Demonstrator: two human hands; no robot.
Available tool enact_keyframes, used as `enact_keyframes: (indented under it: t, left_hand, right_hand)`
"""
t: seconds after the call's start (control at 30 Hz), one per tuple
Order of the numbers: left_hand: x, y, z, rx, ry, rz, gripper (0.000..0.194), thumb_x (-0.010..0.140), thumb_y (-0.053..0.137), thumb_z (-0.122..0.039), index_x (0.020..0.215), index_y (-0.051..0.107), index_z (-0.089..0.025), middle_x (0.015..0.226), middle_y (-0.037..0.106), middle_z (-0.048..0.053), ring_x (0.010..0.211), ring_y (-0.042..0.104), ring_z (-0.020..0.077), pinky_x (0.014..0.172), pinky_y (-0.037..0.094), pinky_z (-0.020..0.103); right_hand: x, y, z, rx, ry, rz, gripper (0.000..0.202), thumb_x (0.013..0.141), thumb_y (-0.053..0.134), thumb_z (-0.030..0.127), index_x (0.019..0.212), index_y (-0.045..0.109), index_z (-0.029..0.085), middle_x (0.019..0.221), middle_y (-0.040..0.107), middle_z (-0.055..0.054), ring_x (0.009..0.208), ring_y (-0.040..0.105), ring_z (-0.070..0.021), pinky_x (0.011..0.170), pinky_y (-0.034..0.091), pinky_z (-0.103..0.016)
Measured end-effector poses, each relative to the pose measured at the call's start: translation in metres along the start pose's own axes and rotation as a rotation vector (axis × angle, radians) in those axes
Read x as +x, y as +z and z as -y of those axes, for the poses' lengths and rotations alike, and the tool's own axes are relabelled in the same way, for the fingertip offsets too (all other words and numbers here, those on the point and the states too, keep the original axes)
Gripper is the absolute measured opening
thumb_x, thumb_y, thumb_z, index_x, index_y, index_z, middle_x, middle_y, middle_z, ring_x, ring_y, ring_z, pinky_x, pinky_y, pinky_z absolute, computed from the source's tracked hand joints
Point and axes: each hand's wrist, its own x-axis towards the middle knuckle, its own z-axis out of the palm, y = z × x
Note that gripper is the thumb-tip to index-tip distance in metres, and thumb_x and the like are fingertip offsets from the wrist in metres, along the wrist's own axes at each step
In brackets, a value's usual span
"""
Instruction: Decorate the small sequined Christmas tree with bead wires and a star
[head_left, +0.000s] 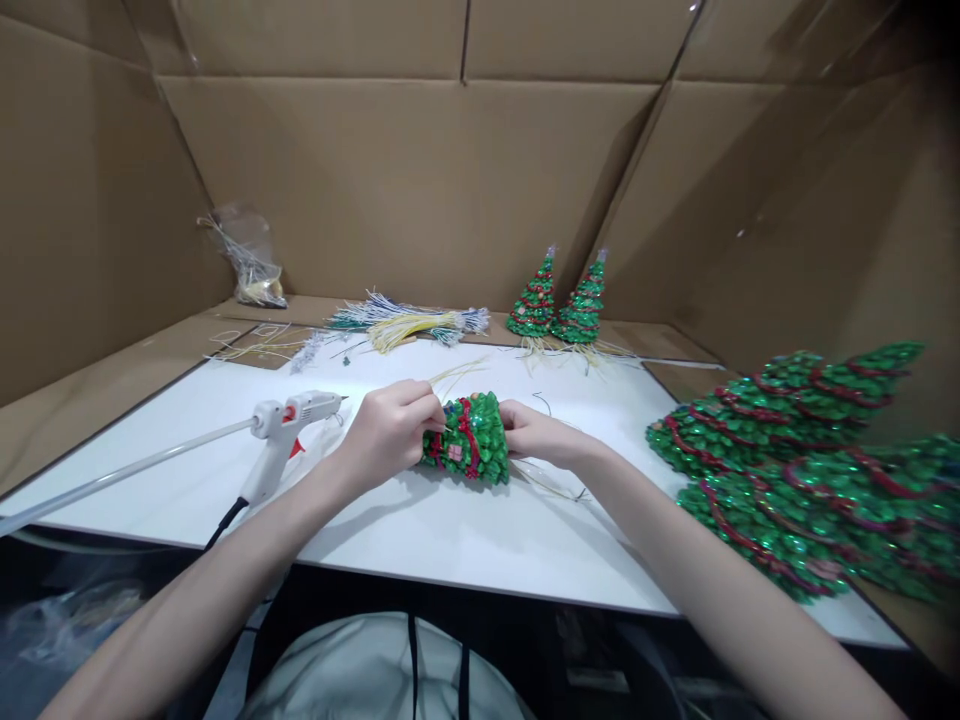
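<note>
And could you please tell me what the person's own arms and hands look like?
The left hand and right hand wear no gloves, and no sleeve or watch shows on the left forearm or right forearm. Below, pale clothing with two dark strips shows.

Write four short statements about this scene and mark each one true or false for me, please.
1. The left hand and right hand are at opposite ends of the decorated tree. True.
2. The glue gun is to the right of both hands. False: it is to the left of them.
3. Two small trees stand upright at the back. True.
4. The large trees at right are mainly blue. False: they are mainly green.
</note>
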Motion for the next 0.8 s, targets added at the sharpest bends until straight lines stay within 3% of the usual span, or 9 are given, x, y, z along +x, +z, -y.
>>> enact_keyframes:
  t: [0.17,0.33,0.57,0.8]
  left_hand:
    - [0.003,-0.008,-0.001,-0.060,-0.033,0.095,0.022,0.081,0.049,-0.005,0.070,0.064,-0.016,0.069,0.063,0.003,0.065,0.058,0.0135,0.060,0.045,0.023]
    - [0.007,-0.029,-0.006,-0.071,-0.119,0.270,0.014,0.087,0.053,-0.017,0.088,0.066,-0.016,0.082,0.065,0.006,0.071,0.060,0.0141,0.063,0.045,0.023]
    - [0.022,-0.038,-0.020,0.156,-0.174,0.556,0.008,0.081,0.047,-0.017,0.077,0.054,-0.018,0.066,0.060,-0.001,0.053,0.049,0.0122,0.052,0.031,0.023]
    - [0.034,-0.038,-0.016,0.109,-0.192,0.687,0.015,0.078,0.046,-0.022,0.063,0.048,-0.018,0.053,0.051,-0.003,0.048,0.044,0.0115,0.049,0.027,0.022]
  right_hand:
    - [0.003,0.007,-0.001,0.057,0.030,-0.099,0.020,0.060,0.060,0.029,0.071,0.055,0.013,0.053,0.037,0.008,0.047,0.027,-0.0041,0.043,0.019,-0.019]
    - [0.001,0.010,0.001,0.097,0.023,-0.121,0.027,0.059,0.066,0.028,0.081,0.062,0.011,0.059,0.049,0.005,0.052,0.037,-0.0061,0.045,0.024,-0.019]
    - [0.000,0.013,0.000,0.128,0.026,-0.124,0.029,0.061,0.065,0.024,0.086,0.067,0.010,0.063,0.059,0.002,0.056,0.048,-0.0095,0.050,0.033,-0.020]
    - [-0.001,0.019,0.004,0.210,-0.009,-0.202,0.028,0.054,0.068,0.022,0.079,0.067,0.010,0.065,0.063,0.001,0.064,0.053,-0.0137,0.055,0.039,-0.022]
